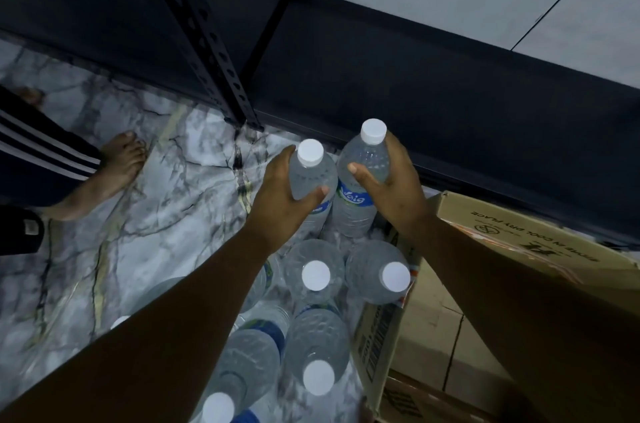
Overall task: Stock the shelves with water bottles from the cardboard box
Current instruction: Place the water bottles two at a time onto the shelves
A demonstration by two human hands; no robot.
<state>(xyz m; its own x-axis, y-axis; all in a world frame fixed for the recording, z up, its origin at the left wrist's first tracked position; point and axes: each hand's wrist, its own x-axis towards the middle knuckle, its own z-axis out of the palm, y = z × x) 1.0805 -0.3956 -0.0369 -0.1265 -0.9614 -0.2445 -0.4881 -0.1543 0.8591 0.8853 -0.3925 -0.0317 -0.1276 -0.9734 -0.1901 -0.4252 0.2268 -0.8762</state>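
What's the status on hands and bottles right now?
Left hand has a grip on one bottle; right hand on another. More bottles stand on the floor beside the cardboard box. Shelf ahead, nothing blocking.

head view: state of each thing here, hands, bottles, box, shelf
left hand: grips a capped bottle by the shoulder
right hand: grips a second capped bottle, upright
bottles on the floor: standing, caps on
cardboard box: open, flaps up
bottom shelf: bare where visible
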